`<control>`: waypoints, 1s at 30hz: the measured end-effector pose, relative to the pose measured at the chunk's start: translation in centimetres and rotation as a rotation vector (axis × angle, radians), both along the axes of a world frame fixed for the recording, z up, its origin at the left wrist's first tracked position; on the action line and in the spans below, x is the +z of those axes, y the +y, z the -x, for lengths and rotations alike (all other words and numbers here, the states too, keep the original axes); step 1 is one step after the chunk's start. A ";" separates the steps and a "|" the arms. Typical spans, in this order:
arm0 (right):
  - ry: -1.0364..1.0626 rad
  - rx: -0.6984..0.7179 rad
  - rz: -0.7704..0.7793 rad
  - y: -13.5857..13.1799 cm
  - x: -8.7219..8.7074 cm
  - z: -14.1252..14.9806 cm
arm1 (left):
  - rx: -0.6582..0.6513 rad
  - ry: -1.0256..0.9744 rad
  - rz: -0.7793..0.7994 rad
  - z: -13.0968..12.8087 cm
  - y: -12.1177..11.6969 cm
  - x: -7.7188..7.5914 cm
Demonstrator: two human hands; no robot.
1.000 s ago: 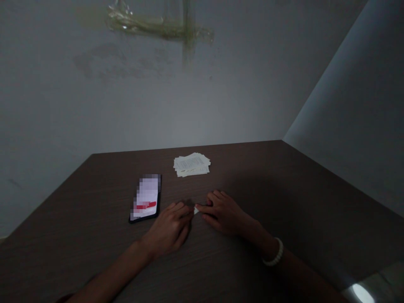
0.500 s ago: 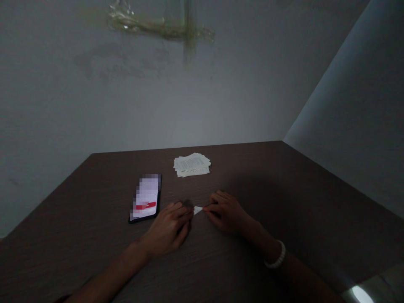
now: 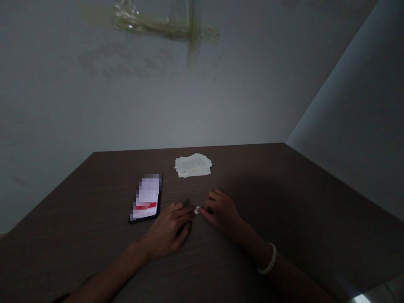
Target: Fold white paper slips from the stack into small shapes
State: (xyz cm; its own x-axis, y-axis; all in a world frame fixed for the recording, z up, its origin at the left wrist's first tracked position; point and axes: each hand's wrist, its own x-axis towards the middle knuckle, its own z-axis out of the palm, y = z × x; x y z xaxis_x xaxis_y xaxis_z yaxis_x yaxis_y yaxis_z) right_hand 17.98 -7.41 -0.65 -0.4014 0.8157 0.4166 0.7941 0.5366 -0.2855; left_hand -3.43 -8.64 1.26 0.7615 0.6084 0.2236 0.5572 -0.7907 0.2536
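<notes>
A small piece of white paper (image 3: 197, 210) lies on the dark brown table, mostly hidden under my fingertips. My left hand (image 3: 170, 227) rests on the table with its fingers together, pressing the paper's left end down. From the other side, my right hand (image 3: 222, 212) has its thumb and curled fingers closed on the right end. Only a small white bit shows between the two hands. A pale bracelet (image 3: 269, 259) circles my right wrist.
Beyond my hands lies a loose stack of printed paper slips (image 3: 193, 165). A phone (image 3: 146, 198) with a lit screen lies left of my left hand. The table (image 3: 315, 202) meets a grey wall (image 3: 189, 101) bearing yellowed tape (image 3: 164, 28).
My right hand has moved slightly left, nearer my left hand, and less of the paper shows between them. The left hand stays put.
</notes>
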 end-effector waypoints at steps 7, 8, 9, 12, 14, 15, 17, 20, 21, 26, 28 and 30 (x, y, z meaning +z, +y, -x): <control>0.033 0.072 0.048 -0.1 0.0 0.3 | 0.042 -0.007 -0.055 0.0 -0.1 -0.3; 0.021 0.084 0.046 0.0 -0.1 0.3 | 0.046 -0.007 -0.069 0.0 -0.2 -0.3; 0.011 0.092 0.043 0.0 -0.1 0.3 | 0.047 -0.008 -0.086 0.1 -0.2 -0.4; 0.000 0.102 0.040 0.0 -0.1 0.4 | 0.045 -0.015 -0.132 0.1 -0.3 -0.5; -0.007 0.104 0.038 -0.1 0.0 0.4 | 0.044 -0.014 -0.150 0.1 -0.3 -0.5; -0.010 0.100 0.036 -0.1 0.0 0.4 | 0.043 -0.012 -0.157 0.1 -0.3 -0.5; -0.016 0.088 0.038 -0.2 0.1 0.4 | 0.040 -0.010 -0.163 0.1 -0.4 -0.4; -0.012 0.056 0.048 -0.3 0.0 0.5 | 0.043 -0.023 -0.159 0.0 -0.5 -0.3; -0.009 0.047 0.051 -0.3 0.0 0.5 | 0.047 -0.029 -0.157 0.0 -0.5 -0.3; 0.001 -0.001 0.050 0.0 -0.2 0.2 | 0.058 -0.049 -0.166 0.1 -0.6 -0.3; 0.008 -0.018 0.048 0.0 -0.2 0.1 | 0.055 -0.049 -0.162 0.2 -0.5 -0.3; 0.017 -0.032 0.054 0.0 -0.2 0.1 | 0.053 -0.047 -0.158 0.1 -0.5 -0.3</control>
